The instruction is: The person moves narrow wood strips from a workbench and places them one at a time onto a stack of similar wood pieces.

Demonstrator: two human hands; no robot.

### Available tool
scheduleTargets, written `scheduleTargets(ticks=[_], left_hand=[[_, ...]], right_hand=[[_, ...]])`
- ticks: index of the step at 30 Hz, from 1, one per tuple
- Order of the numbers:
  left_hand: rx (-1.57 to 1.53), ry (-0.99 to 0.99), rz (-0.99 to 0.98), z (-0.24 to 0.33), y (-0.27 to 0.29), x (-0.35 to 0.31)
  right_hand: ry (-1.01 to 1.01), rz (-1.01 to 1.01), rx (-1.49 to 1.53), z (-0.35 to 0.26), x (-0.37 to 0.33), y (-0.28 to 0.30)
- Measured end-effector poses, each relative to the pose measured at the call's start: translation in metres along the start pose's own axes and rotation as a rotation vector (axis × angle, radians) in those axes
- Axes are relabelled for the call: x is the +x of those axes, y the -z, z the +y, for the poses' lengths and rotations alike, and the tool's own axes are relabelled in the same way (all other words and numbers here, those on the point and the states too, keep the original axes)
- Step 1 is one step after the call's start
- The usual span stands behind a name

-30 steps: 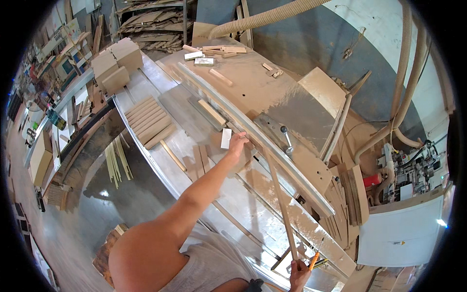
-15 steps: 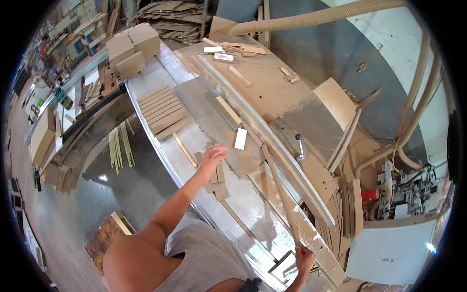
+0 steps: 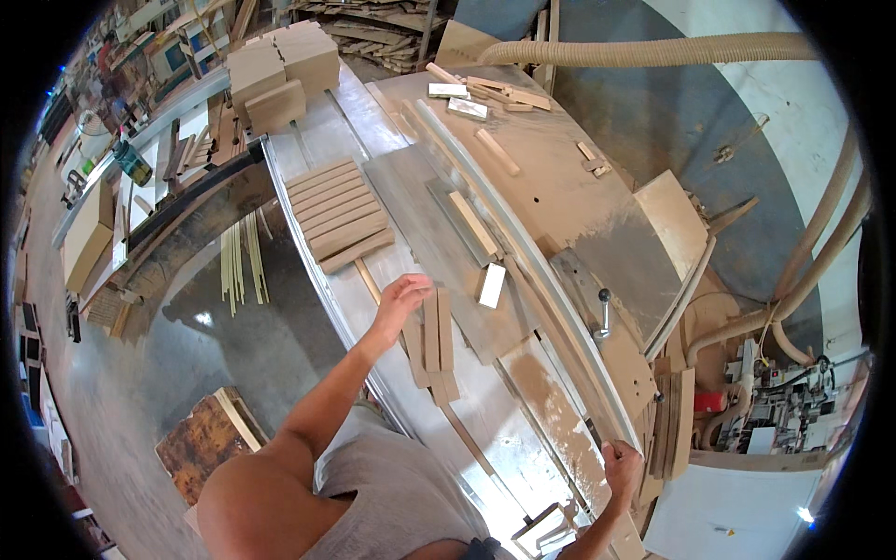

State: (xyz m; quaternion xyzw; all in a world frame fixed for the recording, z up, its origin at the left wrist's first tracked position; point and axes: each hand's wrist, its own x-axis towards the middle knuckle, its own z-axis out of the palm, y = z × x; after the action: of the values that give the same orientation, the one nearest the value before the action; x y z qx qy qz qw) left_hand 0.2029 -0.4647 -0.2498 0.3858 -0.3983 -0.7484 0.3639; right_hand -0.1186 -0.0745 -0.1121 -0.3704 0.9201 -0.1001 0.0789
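From my remote place, I have the left hand (image 3: pixel 396 304) with its fingers half open and lightly bent, holding nothing that I can see, just beside the slats (image 3: pixel 439 334). Whether they touch, I cannot tell. These slats lie flat near the left edge of the table (image 3: pixel 479 422). The right hand (image 3: pixel 621 467) is folded at the near end of the fence (image 3: pixel 580 338); what its fingers hold, I cannot tell.
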Motion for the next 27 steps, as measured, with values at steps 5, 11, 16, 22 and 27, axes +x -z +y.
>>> scheduleTargets(ticks=[5, 11, 16, 22, 27], left_hand=[[-0.030, -0.068, -0.035, -0.001, 0.000, 0.039], [0.046, -0.203, 0.037, -0.011, -0.009, 0.124], [0.349, -0.275, 0.235, 0.016, -0.016, 0.222], [0.951, -0.304, 0.459, 0.044, 0.024, 0.349], [1.219, -0.150, 0.612, 0.053, 0.022, 0.397]], right_hand=[[-0.016, -0.053, -0.019, -0.030, 0.032, 0.017], [0.004, -0.114, -0.031, -0.079, 0.079, 0.030], [0.120, -0.106, 0.002, -0.126, 0.126, -0.001], [0.111, -0.004, -0.117, -0.194, 0.156, -0.027], [-0.082, -0.036, -0.063, -0.162, 0.120, -0.031]])
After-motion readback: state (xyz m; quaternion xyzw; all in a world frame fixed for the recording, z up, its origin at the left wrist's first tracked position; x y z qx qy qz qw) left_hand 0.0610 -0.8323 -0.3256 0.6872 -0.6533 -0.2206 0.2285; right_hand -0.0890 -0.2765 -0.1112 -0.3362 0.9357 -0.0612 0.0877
